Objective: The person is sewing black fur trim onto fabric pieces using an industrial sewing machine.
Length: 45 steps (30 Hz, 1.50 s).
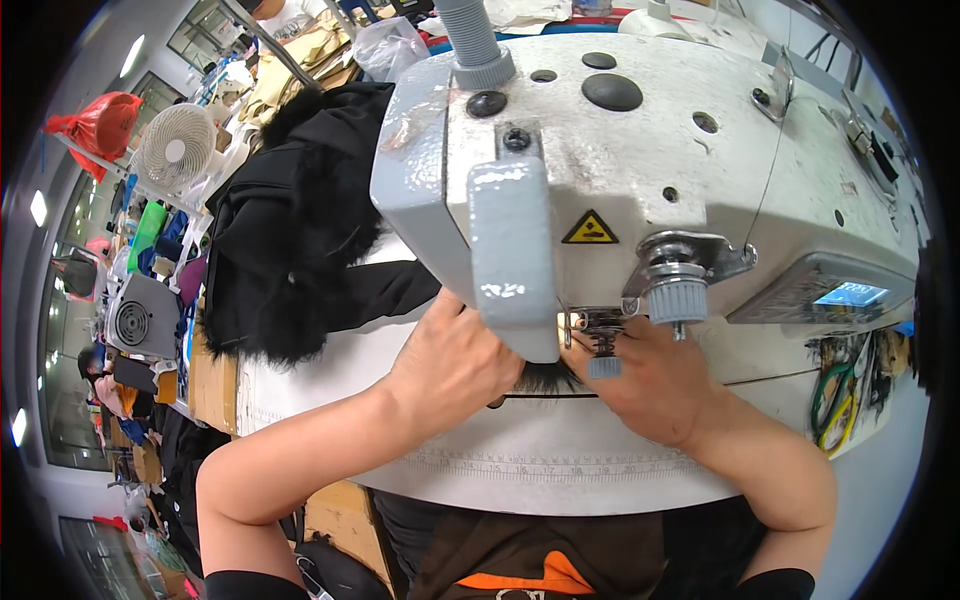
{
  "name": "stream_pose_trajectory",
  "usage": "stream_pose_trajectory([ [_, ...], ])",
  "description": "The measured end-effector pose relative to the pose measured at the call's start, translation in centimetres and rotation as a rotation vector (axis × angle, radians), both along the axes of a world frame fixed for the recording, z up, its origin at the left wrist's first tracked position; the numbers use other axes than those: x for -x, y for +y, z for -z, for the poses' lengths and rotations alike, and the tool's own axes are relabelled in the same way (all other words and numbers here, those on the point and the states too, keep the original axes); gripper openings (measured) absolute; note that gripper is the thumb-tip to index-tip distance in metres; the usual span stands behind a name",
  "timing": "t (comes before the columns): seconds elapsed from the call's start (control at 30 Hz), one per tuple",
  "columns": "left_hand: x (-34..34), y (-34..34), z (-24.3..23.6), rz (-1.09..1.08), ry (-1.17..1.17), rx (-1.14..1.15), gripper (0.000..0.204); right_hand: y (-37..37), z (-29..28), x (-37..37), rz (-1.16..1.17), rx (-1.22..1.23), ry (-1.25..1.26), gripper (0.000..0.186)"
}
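A sewing machine (600,130) with a pale, worn head fills the upper middle of the head view. My left hand (460,352) is closed on black fur-trimmed fabric, just left of the grey guard (512,255). My right hand (655,380) sits beyond the guard on the right, fingers bent in near the needle area and partly covered by machine parts. A tuft of black fur (548,377) shows between the two hands. From there the black garment (300,215) with its fur edges spreads left and back over the table. The needle and the fingertips are hidden.
Scissors with green and yellow handles (835,405) lie on the right among thread scraps. A ruler scale (560,468) runs along the table's front edge. A white fan (178,148), a red bag (100,130) and a clear plastic bag (390,48) are at the back left.
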<state>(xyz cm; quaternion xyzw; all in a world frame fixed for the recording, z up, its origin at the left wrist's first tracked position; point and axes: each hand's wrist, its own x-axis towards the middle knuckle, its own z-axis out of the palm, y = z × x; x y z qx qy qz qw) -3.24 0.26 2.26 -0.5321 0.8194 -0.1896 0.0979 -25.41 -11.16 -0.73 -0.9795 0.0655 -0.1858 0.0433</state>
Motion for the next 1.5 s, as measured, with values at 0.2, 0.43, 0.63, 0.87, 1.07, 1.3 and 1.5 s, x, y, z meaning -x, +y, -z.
stream_pose_trajectory([
  [0.2,0.1,0.5,0.5,0.067,0.042,0.087,0.027,0.4,-0.4,0.2,0.047,0.019,0.155,0.051],
  [0.43,-1.1,0.2,1.1,0.165,0.181,0.121,0.023,0.6,-0.5,0.3,0.081,0.073,0.193,0.052],
  [0.63,-1.0,0.0,1.5,0.189,0.275,0.179,0.015,0.4,-0.8,0.2,0.059,-0.041,0.201,0.044],
  [0.87,-0.1,-0.4,2.1,0.122,0.174,0.166,0.01,0.4,-0.1,0.1,0.16,-0.222,0.045,0.037],
  [1.07,0.4,-0.2,3.4,0.112,0.211,0.217,0.007,-0.5,-1.4,-0.6,0.349,-0.461,0.276,0.027],
  [1.3,1.7,-0.5,3.0,0.029,0.232,0.257,0.009,-1.1,-0.6,-0.1,0.207,-0.196,0.029,0.007],
  [1.5,1.0,-0.4,3.3,-0.042,0.436,0.225,0.006,-0.8,-0.6,0.1,0.331,-0.22,0.37,0.028],
])
